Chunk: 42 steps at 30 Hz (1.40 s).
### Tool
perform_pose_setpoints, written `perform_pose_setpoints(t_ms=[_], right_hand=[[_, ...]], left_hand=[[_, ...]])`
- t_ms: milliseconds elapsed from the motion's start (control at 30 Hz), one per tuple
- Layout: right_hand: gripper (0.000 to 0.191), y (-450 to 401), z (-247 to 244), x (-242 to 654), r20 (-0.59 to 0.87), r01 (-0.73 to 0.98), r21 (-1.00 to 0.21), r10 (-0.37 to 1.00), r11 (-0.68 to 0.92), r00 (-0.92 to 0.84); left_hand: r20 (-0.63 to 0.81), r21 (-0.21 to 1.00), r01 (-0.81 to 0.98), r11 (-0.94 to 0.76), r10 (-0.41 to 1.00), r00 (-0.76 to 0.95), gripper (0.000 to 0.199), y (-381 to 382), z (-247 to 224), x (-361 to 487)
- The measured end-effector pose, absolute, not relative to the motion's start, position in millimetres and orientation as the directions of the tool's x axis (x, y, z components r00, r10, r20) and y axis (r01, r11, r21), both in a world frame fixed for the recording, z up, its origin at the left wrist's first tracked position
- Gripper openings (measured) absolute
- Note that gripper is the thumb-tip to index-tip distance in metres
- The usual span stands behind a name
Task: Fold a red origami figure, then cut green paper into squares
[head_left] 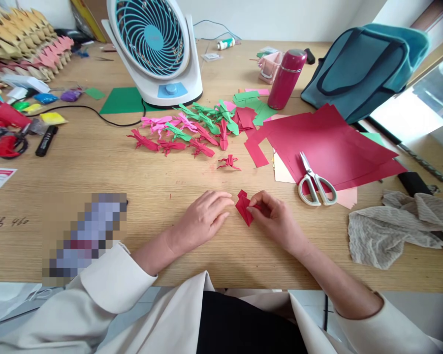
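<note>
A small piece of folded red paper [245, 210] is pinched at its right side between the thumb and fingers of my right hand [275, 216]. Just left of it, my left hand [203, 216] rests over the table with fingers stretched out, apart from the paper and holding nothing. Beyond the hands lies a red origami figure [229, 162] with thin legs. Farther back, several similar folded figures in red, pink and green [195, 128] are gathered in a loose group.
White-handled scissors [312, 182] lie on large red paper sheets [328, 147] at the right. A fan [158, 54], a magenta flask [287, 81] and a teal bag [362, 69] stand at the back. A grey cloth [387, 231] lies right; a pixelated object [88, 231] is left.
</note>
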State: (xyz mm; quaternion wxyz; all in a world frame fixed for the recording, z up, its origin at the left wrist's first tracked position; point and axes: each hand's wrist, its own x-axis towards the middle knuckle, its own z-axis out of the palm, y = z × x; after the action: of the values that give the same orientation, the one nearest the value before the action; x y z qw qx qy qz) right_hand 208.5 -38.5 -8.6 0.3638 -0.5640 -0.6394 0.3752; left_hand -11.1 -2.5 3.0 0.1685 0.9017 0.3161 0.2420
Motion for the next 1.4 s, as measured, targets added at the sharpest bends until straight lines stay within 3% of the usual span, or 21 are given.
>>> perform_pose_setpoints(t_ms=[100, 200, 300, 467, 600, 800, 967, 1200, 1400], right_hand=[[0.005, -38, -13, 209, 0.062, 0.284, -0.956, 0.997, 0.075, -0.053], [0.008, -39, -13, 209, 0.104, 0.238, -0.965, 0.994, 0.108, -0.03], [0.007, -41, -6, 209, 0.152, 0.284, -0.945, 0.987, 0.161, -0.056], [0.011, -45, 3, 214, 0.237, 0.353, -0.889, 0.953, 0.291, -0.188], [0.026, -43, 0, 220, 0.357, 0.428, -0.788, 0.895, 0.442, -0.267], [0.023, -43, -6, 222, 0.515, 0.684, -0.385, 0.76, 0.619, -0.398], [0.018, -44, -5, 222, 0.511, 0.698, -0.123, 0.648, 0.705, -0.565], [0.012, -41, -6, 222, 0.444, 0.651, -0.085, 0.613, 0.755, -0.653], [0.016, -40, -8, 220, 0.406, 0.647, -0.147, 0.642, 0.748, -0.65]], left_hand=[[0.241, 0.742, 0.46, -0.487, 0.835, 0.495, 0.019, 0, 6, 2], [0.001, 0.931, 0.323, -0.171, 0.886, 0.464, 0.015, 2, 5, 16], [-0.143, 0.983, 0.17, 0.067, 0.862, 0.487, 0.019, 4, 2, 26], [-0.169, 0.985, 0.038, 0.17, 0.873, 0.458, 0.023, 9, 0, 28], [-0.168, 0.985, 0.058, 0.161, 0.857, 0.486, 0.024, 16, 2, 23], [-0.07, 0.979, 0.199, -0.039, 0.854, 0.516, 0.02, 18, -1, 24], [0.01, 0.965, 0.227, -0.133, 0.881, 0.472, 0.014, 15, -3, 28], [0.06, 0.885, 0.363, -0.292, 0.844, 0.533, 0.006, 15, 4, 28], [0.17, 0.786, 0.362, -0.501, 0.738, 0.653, 0.017, 22, -1, 31]])
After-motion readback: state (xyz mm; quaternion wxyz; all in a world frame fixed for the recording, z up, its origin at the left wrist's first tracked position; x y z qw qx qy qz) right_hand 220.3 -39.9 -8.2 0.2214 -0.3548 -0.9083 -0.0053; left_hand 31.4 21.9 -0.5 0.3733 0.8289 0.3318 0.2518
